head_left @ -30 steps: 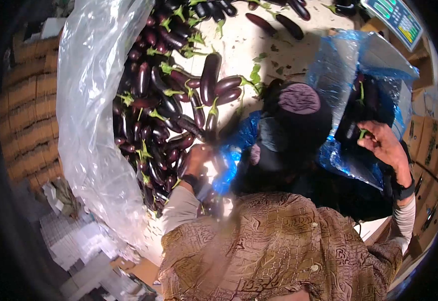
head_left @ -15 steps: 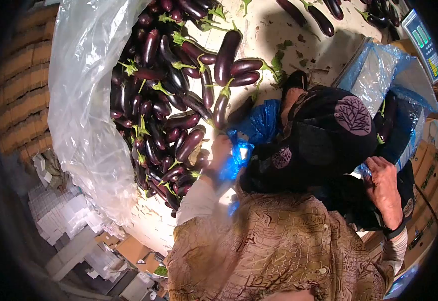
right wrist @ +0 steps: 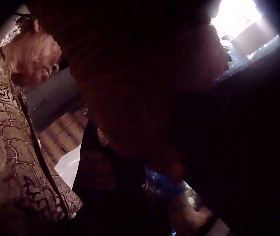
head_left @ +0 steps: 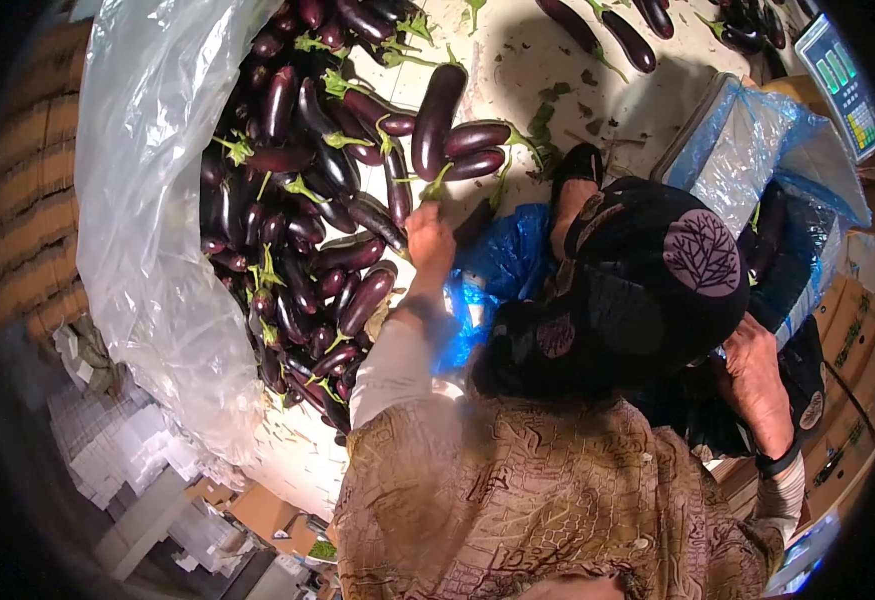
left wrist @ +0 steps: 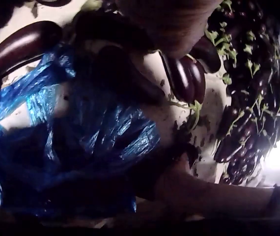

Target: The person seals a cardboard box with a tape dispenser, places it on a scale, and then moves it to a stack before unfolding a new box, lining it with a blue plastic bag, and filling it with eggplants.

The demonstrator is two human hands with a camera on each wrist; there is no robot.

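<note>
In the head view my left hand (head_left: 430, 243) lies with curled fingers over an eggplant (head_left: 436, 187), whose green stem pokes out beyond the fingertips. The left wrist view has the left hand (left wrist: 172, 22) at the top, with a pair of glossy eggplants (left wrist: 186, 78) just below it. Crumpled blue plastic (head_left: 512, 250) lies beside the left forearm, near a foot in a black shoe. My right hand (head_left: 757, 375) is down against the dark trouser leg, close to a lined box (head_left: 722, 140) with eggplants in it; its fingertips are hidden behind the leg.
A big heap of eggplants (head_left: 287, 220) covers the left of the pale surface, bordered by a clear plastic sheet (head_left: 162, 200). Several loose eggplants (head_left: 627, 40) lie at the far side. A digital scale (head_left: 839, 85) stands at far right, with cardboard boxes (head_left: 847, 350) below.
My left hand has moved forward from the blue plastic onto the eggplant. The right hand has come back from the box's eggplants to the trouser leg. The head view has shifted.
</note>
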